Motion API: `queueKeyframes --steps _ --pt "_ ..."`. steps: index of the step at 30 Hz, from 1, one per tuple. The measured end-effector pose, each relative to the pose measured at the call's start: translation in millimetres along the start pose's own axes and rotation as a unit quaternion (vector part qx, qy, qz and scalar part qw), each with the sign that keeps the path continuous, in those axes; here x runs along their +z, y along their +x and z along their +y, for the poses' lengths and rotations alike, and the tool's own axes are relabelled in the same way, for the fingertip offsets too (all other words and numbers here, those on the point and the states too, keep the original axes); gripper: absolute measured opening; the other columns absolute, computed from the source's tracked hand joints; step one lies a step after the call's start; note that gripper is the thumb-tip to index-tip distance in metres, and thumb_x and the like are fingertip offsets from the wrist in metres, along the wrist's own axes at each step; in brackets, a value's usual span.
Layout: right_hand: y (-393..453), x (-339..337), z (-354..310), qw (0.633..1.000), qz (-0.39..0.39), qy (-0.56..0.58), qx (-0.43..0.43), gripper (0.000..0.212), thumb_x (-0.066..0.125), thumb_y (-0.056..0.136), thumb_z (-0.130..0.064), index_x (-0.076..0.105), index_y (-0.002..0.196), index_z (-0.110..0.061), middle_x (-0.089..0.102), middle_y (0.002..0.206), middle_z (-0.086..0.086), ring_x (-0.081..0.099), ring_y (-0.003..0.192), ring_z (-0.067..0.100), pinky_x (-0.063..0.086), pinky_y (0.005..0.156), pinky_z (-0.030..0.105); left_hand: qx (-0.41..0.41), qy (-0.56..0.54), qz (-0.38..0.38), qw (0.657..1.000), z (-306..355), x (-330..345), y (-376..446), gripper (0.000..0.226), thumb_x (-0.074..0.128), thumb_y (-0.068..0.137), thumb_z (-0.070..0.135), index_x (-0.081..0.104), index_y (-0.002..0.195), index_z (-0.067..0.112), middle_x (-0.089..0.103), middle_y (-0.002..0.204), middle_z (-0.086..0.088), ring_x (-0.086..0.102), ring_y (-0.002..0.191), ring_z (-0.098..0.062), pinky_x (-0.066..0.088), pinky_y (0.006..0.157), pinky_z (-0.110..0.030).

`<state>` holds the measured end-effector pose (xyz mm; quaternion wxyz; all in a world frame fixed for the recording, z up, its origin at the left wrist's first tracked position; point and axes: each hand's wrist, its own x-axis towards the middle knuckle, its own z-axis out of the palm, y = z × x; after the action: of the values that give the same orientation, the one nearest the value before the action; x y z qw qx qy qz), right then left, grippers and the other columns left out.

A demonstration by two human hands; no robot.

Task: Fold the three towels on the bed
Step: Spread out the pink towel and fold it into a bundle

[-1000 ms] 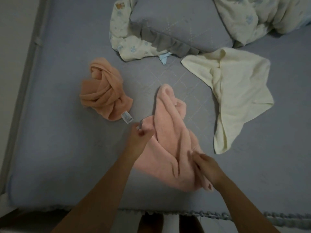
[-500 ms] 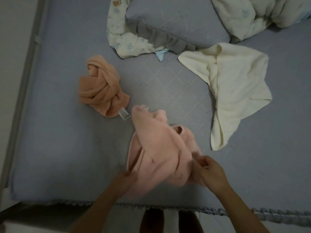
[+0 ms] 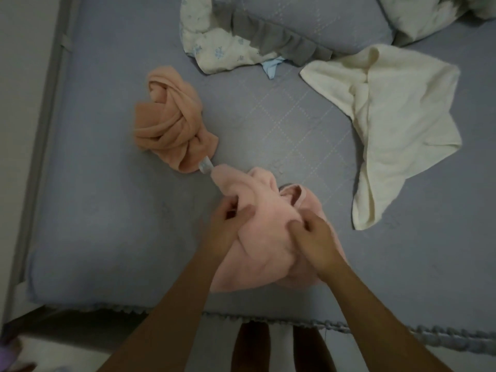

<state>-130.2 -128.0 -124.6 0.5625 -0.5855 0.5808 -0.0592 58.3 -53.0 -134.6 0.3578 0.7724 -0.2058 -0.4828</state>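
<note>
A light pink towel (image 3: 264, 245) lies bunched near the front edge of the bed (image 3: 107, 210). My left hand (image 3: 228, 226) grips its left side, thumb on top of the cloth. My right hand (image 3: 312, 240) pinches the cloth near the bunch's middle. An orange towel (image 3: 169, 122), twisted into a knot with a small white label, lies to the left, just beyond the pink towel's tip. A cream towel (image 3: 397, 124) lies crumpled and partly spread at the right.
A grey pillow (image 3: 308, 22) and a floral quilt (image 3: 214, 47) lie at the back of the bed. A wall runs along the left side. The bed's braided front edge (image 3: 402, 331) is just below my arms, with my feet under it.
The pink towel was dragged toward the front edge and bunched up. My left hand went from its far corner, under the cloth, to its left side. My right hand rose onto the bunch.
</note>
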Motion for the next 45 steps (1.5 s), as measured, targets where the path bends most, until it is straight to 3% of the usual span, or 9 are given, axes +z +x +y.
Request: queueKeyframes --steps 3,7,13,19,25,33,37,42,45 --pt "-29.6 -39.8 32.4 0.986 0.100 0.058 0.123 0.017 0.050 0.079 -0.031 0.060 0.072 -0.018 0.064 0.070 -0.004 0.055 0.068 0.013 0.045 0.062 0.037 0.042 0.055 -0.008 0.998 -3.6 9.8 -0.7 0.040 0.053 0.087 0.051 0.067 0.105 0.018 0.064 0.109 -0.002 0.061 0.104 -0.012 0.046 0.094 -0.024" --pt "-50.9 -64.5 97.7 0.949 0.016 -0.095 0.299 0.024 0.051 0.096 -0.024 0.061 0.102 -0.003 0.065 0.101 0.017 0.060 0.089 0.031 0.048 0.082 0.045 -0.072 0.228 0.002 0.971 -29.7 21.6 0.7 0.042 0.065 0.083 0.043 0.060 0.117 0.020 0.069 0.106 -0.002 0.063 0.100 -0.025 0.049 0.094 -0.039" --pt "-26.7 -52.7 77.6 0.975 0.105 -0.078 0.178 0.047 0.067 0.085 -0.033 0.056 0.122 -0.006 0.061 0.107 0.013 0.058 0.096 0.027 0.042 0.079 0.034 -0.031 0.211 -0.071 0.974 -31.5 24.4 -8.5 0.015 0.055 0.072 0.029 0.058 0.078 0.016 0.059 0.070 -0.002 0.054 0.066 -0.021 0.039 0.066 -0.032" --pt "23.3 -33.2 40.4 0.985 0.100 -0.027 0.137 0.085 0.068 0.082 -0.048 0.031 0.148 -0.010 0.043 0.149 0.011 0.044 0.134 0.029 0.038 0.107 0.042 -0.119 -0.035 0.085 0.989 -49.0 -16.8 -40.1 0.018 0.054 0.093 0.016 0.072 0.092 0.013 0.065 0.080 0.003 0.059 0.073 -0.007 0.046 0.072 -0.032" --pt "37.6 -25.0 49.4 0.980 0.055 -0.061 0.182 0.069 0.064 0.084 -0.045 0.038 0.140 -0.013 0.056 0.131 0.011 0.056 0.109 0.030 0.040 0.084 0.032 -0.129 0.140 0.032 0.981 -53.5 -36.7 -0.3 0.037 0.056 0.075 0.050 0.066 0.078 0.014 0.063 0.075 -0.004 0.058 0.075 -0.020 0.042 0.066 -0.033" --pt "29.5 -57.7 31.1 0.981 0.077 -0.050 0.173 0.043 0.064 0.084 -0.038 0.061 0.119 -0.014 0.066 0.102 0.003 0.062 0.092 0.023 0.052 0.084 0.039 -0.098 0.108 -0.035 0.989 1.0 -14.8 62.3 0.021 0.071 0.083 0.012 0.061 0.099 0.019 0.058 0.084 0.002 0.051 0.069 -0.005 0.043 0.057 -0.014" --pt "39.7 -93.3 -18.0 0.987 0.142 -0.031 0.069 0.036 0.064 0.084 -0.034 0.060 0.118 -0.020 0.062 0.095 -0.007 0.059 0.086 0.018 0.045 0.075 0.031 0.070 0.004 0.073 0.995 60.7 -21.0 60.9 0.017 0.059 0.088 0.006 0.061 0.083 0.022 0.049 0.071 -0.003 0.043 0.062 -0.006 0.037 0.053 -0.011" --pt "50.7 -112.2 -44.7 0.987 0.152 -0.055 0.000 0.010 0.062 0.083 -0.018 0.056 0.090 -0.019 0.060 0.084 -0.004 0.055 0.075 0.013 0.041 0.061 0.028 0.148 0.056 0.149 0.976 94.2 -26.6 67.8 0.012 0.051 0.082 0.009 0.058 0.089 0.003 0.060 0.095 -0.027 0.057 0.089 -0.034 0.046 0.080 -0.051" --pt "51.1 -102.3 -33.5 0.986 0.160 -0.054 0.002 0.008 0.060 0.083 -0.008 0.058 0.082 -0.016 0.063 0.087 -0.003 0.058 0.083 0.016 0.039 0.066 0.022 0.141 0.035 0.135 0.980 91.6 -15.8 60.5 0.011 0.046 0.076 0.011 0.054 0.078 0.019 0.060 0.087 -0.003 0.054 0.081 -0.015 0.043 0.074 -0.030"
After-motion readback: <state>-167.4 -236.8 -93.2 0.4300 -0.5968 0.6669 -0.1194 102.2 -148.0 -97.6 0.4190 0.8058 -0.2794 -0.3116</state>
